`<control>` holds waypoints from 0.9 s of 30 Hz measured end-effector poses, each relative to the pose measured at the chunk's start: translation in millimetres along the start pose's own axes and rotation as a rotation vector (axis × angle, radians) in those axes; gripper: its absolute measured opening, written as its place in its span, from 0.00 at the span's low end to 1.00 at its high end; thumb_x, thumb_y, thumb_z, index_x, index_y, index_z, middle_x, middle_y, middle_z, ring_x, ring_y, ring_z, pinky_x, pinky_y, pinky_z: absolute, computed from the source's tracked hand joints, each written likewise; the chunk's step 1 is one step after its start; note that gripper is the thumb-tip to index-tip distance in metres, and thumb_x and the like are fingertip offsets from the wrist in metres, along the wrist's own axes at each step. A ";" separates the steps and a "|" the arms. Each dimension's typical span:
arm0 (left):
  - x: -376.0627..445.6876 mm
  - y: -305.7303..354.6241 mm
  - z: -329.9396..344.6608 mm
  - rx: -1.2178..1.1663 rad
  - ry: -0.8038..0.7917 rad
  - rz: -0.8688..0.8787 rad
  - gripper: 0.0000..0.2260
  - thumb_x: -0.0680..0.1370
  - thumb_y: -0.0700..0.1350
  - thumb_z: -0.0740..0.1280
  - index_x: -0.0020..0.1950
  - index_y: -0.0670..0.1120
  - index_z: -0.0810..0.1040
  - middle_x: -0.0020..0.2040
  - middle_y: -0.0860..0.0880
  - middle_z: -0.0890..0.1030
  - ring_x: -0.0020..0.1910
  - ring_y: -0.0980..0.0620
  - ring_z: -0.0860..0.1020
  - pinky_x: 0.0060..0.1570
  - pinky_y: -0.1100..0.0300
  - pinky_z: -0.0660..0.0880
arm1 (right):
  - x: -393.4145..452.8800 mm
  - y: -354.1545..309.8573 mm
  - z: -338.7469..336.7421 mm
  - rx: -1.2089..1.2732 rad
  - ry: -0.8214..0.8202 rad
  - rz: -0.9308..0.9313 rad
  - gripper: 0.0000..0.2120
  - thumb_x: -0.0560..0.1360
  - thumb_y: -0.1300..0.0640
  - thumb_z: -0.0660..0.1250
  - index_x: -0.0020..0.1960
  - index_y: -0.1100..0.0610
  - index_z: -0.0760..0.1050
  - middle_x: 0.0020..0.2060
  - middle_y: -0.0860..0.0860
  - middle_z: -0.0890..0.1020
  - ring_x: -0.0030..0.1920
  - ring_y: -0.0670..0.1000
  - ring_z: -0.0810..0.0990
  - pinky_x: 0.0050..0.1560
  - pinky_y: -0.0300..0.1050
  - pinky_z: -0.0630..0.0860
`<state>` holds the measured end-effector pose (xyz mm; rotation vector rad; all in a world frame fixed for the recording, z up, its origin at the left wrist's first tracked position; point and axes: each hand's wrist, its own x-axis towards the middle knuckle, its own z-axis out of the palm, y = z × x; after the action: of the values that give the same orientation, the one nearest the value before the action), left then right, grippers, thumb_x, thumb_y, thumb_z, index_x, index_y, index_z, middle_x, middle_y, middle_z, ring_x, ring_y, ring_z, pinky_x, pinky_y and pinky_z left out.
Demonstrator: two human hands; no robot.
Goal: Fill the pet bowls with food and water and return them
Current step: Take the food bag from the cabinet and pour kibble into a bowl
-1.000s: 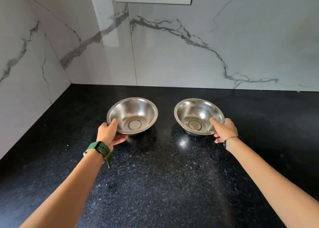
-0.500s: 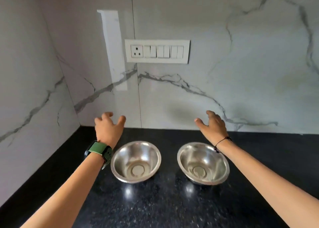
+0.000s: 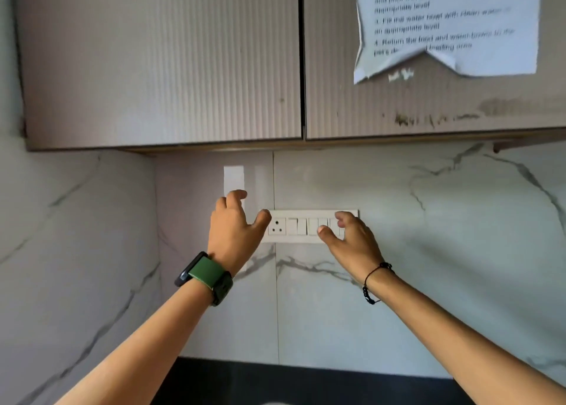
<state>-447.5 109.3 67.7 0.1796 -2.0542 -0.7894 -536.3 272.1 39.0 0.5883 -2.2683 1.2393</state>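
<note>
Marble-patterned wall tiles (image 3: 428, 266) fill the middle of the view, below two ribbed grey cabinet doors (image 3: 159, 61). Both arms reach up and forward. Each grip is loose, fingers spread and slightly curled, holding nothing. The left hand (image 3: 234, 231), with a green-strapped watch (image 3: 205, 277) on its wrist, hovers just left of a white switch panel (image 3: 301, 226). The right hand (image 3: 352, 240), with a black cord bracelet (image 3: 374, 282), overlaps the panel's right end. A printed paper sheet (image 3: 447, 24) hangs on the right cabinet door. A black surface (image 3: 306, 383) shows at the bottom. The pet bowls are out of view.
</note>
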 end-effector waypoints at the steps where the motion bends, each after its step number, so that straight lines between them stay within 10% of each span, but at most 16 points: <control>1: 6.2 5.8 -5.9 0.010 0.016 0.026 0.25 0.77 0.48 0.65 0.71 0.42 0.64 0.67 0.42 0.69 0.64 0.43 0.69 0.62 0.50 0.70 | 3.8 -10.9 -1.5 0.008 0.007 -0.025 0.26 0.77 0.47 0.62 0.71 0.57 0.64 0.67 0.54 0.71 0.69 0.55 0.66 0.65 0.46 0.65; 9: 41.2 41.4 -37.2 0.052 0.171 0.165 0.14 0.78 0.48 0.61 0.58 0.40 0.74 0.57 0.42 0.76 0.59 0.44 0.70 0.52 0.60 0.64 | 22.4 -96.6 -0.7 0.377 -0.154 -0.097 0.23 0.77 0.48 0.62 0.70 0.54 0.65 0.60 0.50 0.76 0.57 0.49 0.75 0.52 0.40 0.72; 15: 41.3 42.4 -52.4 0.161 0.250 0.267 0.10 0.79 0.44 0.60 0.51 0.40 0.77 0.50 0.44 0.77 0.52 0.46 0.69 0.47 0.61 0.63 | 29.1 -143.2 21.2 0.997 -0.312 -0.022 0.14 0.77 0.66 0.58 0.59 0.58 0.74 0.54 0.51 0.81 0.52 0.48 0.78 0.60 0.46 0.73; 19: 38.2 43.8 -62.8 0.214 0.179 0.352 0.24 0.74 0.55 0.50 0.55 0.43 0.77 0.57 0.46 0.74 0.57 0.46 0.70 0.55 0.59 0.66 | 20.0 -153.3 30.7 1.322 -0.318 0.024 0.13 0.76 0.67 0.59 0.57 0.59 0.76 0.45 0.53 0.80 0.44 0.49 0.77 0.43 0.41 0.74; 23: 31.8 50.1 -76.6 0.289 0.071 0.387 0.34 0.71 0.60 0.43 0.70 0.45 0.68 0.72 0.45 0.65 0.71 0.47 0.62 0.69 0.58 0.59 | 14.2 -155.3 32.9 1.441 -0.336 0.013 0.19 0.70 0.66 0.64 0.61 0.60 0.73 0.53 0.58 0.80 0.54 0.55 0.78 0.51 0.47 0.75; 27: 26.2 58.3 -89.7 0.218 0.039 0.370 0.32 0.75 0.58 0.50 0.77 0.47 0.54 0.78 0.45 0.52 0.78 0.48 0.50 0.75 0.53 0.51 | 3.3 -167.2 26.6 1.333 -0.246 -0.054 0.08 0.75 0.67 0.62 0.45 0.56 0.75 0.42 0.53 0.82 0.47 0.53 0.80 0.53 0.49 0.74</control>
<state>-381.8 102.8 155.9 -0.0651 -2.0520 -0.3329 -447.8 165.9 136.9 1.2456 -1.2430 2.6667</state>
